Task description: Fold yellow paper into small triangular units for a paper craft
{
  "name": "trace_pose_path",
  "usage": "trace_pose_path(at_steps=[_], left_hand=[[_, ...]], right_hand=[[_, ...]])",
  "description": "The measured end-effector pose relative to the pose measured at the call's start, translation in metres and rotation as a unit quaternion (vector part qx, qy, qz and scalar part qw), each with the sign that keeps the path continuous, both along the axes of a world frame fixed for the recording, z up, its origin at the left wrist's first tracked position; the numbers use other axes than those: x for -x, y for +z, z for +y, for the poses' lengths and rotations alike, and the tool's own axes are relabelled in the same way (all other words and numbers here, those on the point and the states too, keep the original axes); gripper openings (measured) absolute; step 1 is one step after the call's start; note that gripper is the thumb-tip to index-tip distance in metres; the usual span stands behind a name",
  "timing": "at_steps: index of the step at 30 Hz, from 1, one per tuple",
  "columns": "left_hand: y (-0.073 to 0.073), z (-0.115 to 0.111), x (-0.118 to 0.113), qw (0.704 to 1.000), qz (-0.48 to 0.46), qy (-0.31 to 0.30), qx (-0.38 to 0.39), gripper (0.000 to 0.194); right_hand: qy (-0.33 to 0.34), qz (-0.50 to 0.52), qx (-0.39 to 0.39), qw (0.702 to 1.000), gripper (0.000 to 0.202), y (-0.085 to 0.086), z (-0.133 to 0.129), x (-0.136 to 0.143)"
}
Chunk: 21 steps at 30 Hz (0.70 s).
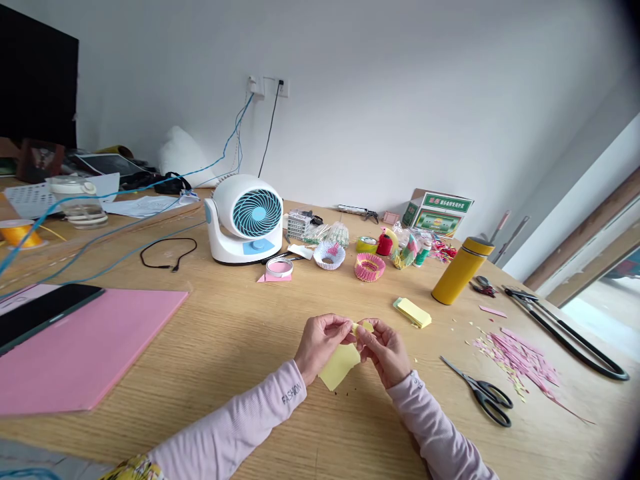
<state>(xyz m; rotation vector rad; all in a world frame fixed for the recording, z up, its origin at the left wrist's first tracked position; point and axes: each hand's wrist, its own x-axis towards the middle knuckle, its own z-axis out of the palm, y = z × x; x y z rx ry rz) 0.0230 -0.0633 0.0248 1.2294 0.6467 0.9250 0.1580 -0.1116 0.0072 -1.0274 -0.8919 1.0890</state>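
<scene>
Both hands meet over the table, pinching a small piece of yellow paper (367, 327) between thumbs and fingers. My left hand (321, 341) is closed on its left side, and my right hand (385, 348) is closed on its right side. Beneath them lies a flat yellow paper sheet (340, 368), partly covered by the hands. A stack of yellow paper strips (413, 312) rests beyond my right hand. Black-handled scissors (480, 392) lie to the right, blades partly open and pointing up-left.
A white fan (245, 220) stands at the back, with paper baking cups (369, 267) to its right. A yellow bottle (461, 272) stands near pink paper scraps (520, 360). Pink sheets (115, 347) with a phone (47, 313) lie left. Blue cables (150, 183) cross the left side.
</scene>
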Motion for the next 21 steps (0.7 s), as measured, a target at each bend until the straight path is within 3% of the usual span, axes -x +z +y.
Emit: trace_pose_path(at_steps=[6, 15, 21], left_hand=[[0.0014, -0.0015, -0.0012, 1.0, -0.004, -0.005, 0.009, 0.03], [-0.0024, -0.001, -0.0016, 0.999, -0.034, 0.005, -0.001, 0.026], [-0.0035, -0.0004, -0.0024, 0.999, -0.029, -0.031, 0.015, 0.029]], right_hand=[[-0.002, -0.015, -0.001, 1.0, 0.03, 0.0008, -0.001, 0.0001], [-0.001, 0.063, 0.001, 0.998, 0.024, -0.0025, 0.0023, 0.0028], [-0.019, 0.042, -0.028, 0.999, 0.027, -0.0039, 0.003, -0.0004]])
